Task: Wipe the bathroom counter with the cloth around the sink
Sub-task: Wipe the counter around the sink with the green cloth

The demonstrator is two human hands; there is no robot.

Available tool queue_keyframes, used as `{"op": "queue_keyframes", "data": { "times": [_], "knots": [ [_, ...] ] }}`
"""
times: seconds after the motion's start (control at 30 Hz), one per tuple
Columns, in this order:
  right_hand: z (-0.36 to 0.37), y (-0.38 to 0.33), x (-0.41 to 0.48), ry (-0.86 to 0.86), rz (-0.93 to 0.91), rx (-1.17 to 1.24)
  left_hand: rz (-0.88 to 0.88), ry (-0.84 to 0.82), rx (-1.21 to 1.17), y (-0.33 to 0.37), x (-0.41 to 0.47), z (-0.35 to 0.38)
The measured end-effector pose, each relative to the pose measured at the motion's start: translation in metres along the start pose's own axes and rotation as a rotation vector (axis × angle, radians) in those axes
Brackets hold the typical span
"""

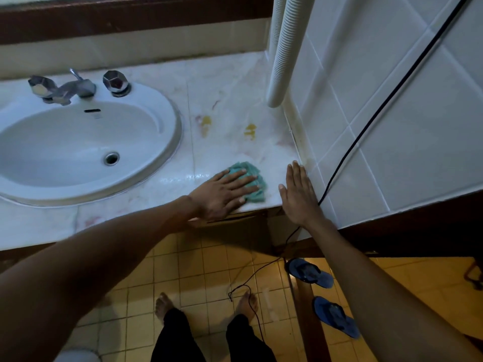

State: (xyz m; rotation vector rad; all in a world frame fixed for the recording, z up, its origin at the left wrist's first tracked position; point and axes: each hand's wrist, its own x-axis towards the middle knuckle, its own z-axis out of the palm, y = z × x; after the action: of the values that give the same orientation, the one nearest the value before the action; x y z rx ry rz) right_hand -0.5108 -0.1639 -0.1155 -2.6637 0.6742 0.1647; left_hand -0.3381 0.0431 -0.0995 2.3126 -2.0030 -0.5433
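Note:
A teal cloth (254, 170) lies bunched on the pale marble counter (224, 100), near its front edge and to the right of the white oval sink (167, 142). My left hand (224, 194) presses flat on top of the cloth, fingers spread over it. My right hand (299, 194) rests flat and open on the counter's right front corner, beside the tiled wall, holding nothing. A wet streak shines on the counter just left of the cloth. Two yellow stains (249, 130) mark the counter behind the cloth.
A chrome tap with two knobs (78, 86) stands behind the sink. Two white ribbed hoses (285, 53) hang over the counter's back right. A black cable (371, 121) runs down the tiled wall to the floor. Blue sandals (311, 273) lie on the yellow floor tiles.

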Motion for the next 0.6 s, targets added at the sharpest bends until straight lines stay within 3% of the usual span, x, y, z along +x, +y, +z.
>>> {"op": "queue_keyframes", "data": {
  "times": [0.1,0.17,0.33,0.4,0.6],
  "knots": [
    [0.0,-0.002,0.001,0.019,0.012,0.001,-0.298,0.097,-0.057,0.006,0.03,-0.015],
    [0.0,-0.004,0.001,0.034,0.017,0.004,-0.378,0.142,-0.03,0.026,0.037,-0.009],
    [-0.003,-0.014,0.007,0.149,0.037,0.028,-0.032,0.083,0.025,0.03,-0.028,0.019],
    [-0.006,-0.019,0.023,0.161,0.039,0.058,-0.038,0.108,-0.002,-0.002,-0.04,0.018],
    [-0.009,-0.034,0.075,0.232,0.093,0.142,-0.548,0.319,-0.096,-0.069,0.002,-0.005]
  ]
}}
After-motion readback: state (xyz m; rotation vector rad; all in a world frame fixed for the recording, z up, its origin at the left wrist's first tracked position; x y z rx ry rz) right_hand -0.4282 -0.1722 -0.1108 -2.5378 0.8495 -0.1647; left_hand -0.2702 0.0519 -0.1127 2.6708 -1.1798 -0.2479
